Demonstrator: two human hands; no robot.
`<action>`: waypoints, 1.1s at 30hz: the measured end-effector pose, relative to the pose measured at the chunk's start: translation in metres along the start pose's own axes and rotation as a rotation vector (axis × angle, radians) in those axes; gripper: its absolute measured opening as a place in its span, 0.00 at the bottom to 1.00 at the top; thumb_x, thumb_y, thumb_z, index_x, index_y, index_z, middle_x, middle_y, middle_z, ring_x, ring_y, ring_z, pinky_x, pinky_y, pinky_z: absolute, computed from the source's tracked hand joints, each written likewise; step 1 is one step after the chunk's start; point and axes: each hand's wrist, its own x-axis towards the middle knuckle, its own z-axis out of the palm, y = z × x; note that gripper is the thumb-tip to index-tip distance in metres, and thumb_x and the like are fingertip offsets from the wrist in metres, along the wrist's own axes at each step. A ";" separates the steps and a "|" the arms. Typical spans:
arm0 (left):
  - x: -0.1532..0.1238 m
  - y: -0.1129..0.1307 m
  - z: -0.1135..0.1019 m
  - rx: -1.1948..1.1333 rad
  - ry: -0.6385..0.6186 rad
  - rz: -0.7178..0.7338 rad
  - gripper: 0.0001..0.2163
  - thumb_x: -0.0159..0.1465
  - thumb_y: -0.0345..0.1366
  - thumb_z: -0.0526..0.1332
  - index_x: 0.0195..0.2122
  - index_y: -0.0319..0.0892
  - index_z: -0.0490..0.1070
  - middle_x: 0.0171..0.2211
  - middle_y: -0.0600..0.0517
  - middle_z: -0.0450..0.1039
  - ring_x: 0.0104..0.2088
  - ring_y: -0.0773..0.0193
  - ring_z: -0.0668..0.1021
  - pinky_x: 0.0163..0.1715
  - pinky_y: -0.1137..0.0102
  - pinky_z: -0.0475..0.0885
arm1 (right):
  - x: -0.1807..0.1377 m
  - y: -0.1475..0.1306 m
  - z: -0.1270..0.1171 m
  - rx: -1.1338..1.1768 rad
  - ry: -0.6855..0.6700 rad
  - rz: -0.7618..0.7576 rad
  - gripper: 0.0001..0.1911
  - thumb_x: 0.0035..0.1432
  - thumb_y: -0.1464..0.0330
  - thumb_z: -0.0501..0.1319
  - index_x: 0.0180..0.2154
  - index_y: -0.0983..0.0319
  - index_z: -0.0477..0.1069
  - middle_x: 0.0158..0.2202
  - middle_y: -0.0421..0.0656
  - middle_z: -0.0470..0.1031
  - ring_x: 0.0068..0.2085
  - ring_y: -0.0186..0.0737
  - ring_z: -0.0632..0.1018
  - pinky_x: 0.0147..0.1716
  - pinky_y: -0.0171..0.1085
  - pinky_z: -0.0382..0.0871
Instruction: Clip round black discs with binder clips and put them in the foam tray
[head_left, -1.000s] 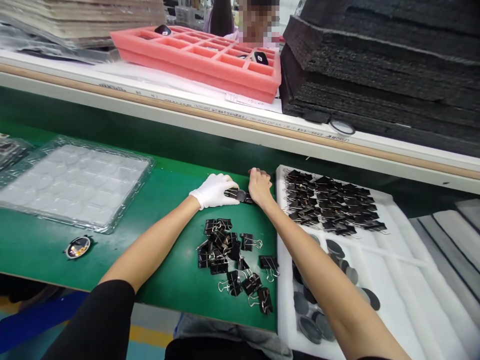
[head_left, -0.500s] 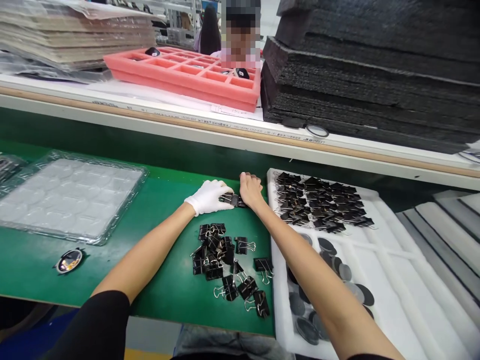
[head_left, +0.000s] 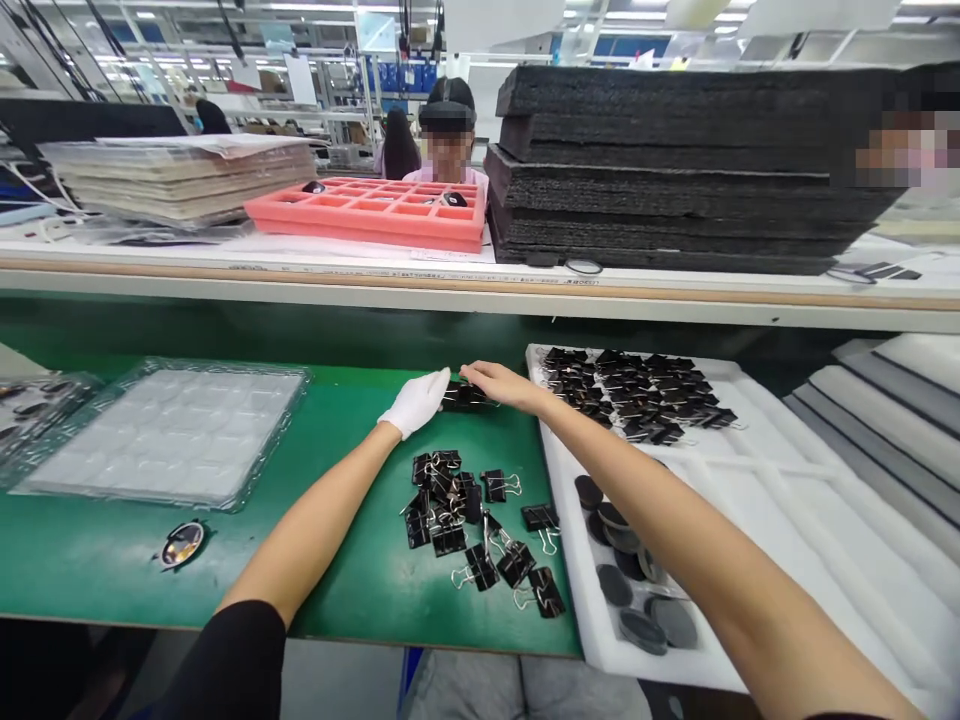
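Note:
My left hand (head_left: 417, 403), in a white glove, is at the far side of the green worktop with its fingers closed at the left end of a dark cluster of black binder clips (head_left: 466, 398). My bare right hand (head_left: 501, 384) reaches over the same cluster from the right, fingers bent down on it. The fingers partly hide these clips, so their exact arrangement is unclear. Nearer to me lies a loose pile of black binder clips (head_left: 450, 505) with silver wire handles. A few single ones are scattered to its right.
On the right, a white foam tray (head_left: 757, 520) carries rows of binder clips (head_left: 637, 395) and dark round discs (head_left: 616, 585). A clear plastic tray (head_left: 165, 430) and a round lens-like piece (head_left: 182, 545) lie left. A shelf (head_left: 360, 285) crosses behind, holding pink foam and black sheets; a person sits beyond.
My view has tilted upward, showing more of the room. Around the clips, my right hand has turned from upright to reaching leftward over them, and my left fingers have straightened somewhat.

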 end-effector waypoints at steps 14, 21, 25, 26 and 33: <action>-0.001 -0.004 -0.001 -0.251 -0.055 0.041 0.40 0.68 0.69 0.35 0.42 0.40 0.75 0.22 0.51 0.70 0.25 0.59 0.73 0.30 0.66 0.68 | -0.051 -0.015 0.009 -0.061 0.194 -0.067 0.10 0.53 0.71 0.73 0.40 0.60 0.80 0.42 0.44 0.84 0.45 0.47 0.82 0.46 0.40 0.74; 0.001 0.001 0.001 -0.298 -0.106 0.090 0.36 0.69 0.66 0.46 0.55 0.38 0.73 0.31 0.48 0.76 0.31 0.58 0.75 0.36 0.64 0.73 | -0.169 0.006 -0.121 -0.174 0.247 -0.333 0.09 0.57 0.67 0.68 0.42 0.57 0.79 0.44 0.42 0.81 0.48 0.46 0.80 0.54 0.45 0.72; 0.003 -0.001 0.001 -0.187 -0.111 0.091 0.31 0.71 0.61 0.47 0.54 0.39 0.75 0.34 0.48 0.77 0.33 0.57 0.76 0.40 0.63 0.74 | -0.231 0.078 -0.204 -0.231 0.412 -0.086 0.20 0.56 0.51 0.68 0.44 0.57 0.80 0.50 0.47 0.78 0.54 0.54 0.77 0.58 0.53 0.70; 0.003 -0.001 0.001 -0.162 -0.112 0.090 0.31 0.72 0.61 0.47 0.54 0.40 0.75 0.34 0.48 0.77 0.33 0.57 0.77 0.40 0.63 0.74 | -0.241 0.101 -0.216 -0.237 0.480 -0.060 0.22 0.56 0.48 0.67 0.44 0.57 0.80 0.49 0.49 0.78 0.53 0.54 0.77 0.57 0.54 0.71; 0.004 0.007 0.001 -0.012 -0.082 0.050 0.28 0.72 0.60 0.46 0.50 0.45 0.76 0.37 0.49 0.80 0.34 0.56 0.79 0.42 0.62 0.75 | -0.266 0.217 -0.223 -0.273 0.626 0.060 0.22 0.59 0.48 0.64 0.46 0.56 0.79 0.51 0.52 0.72 0.59 0.57 0.71 0.62 0.57 0.66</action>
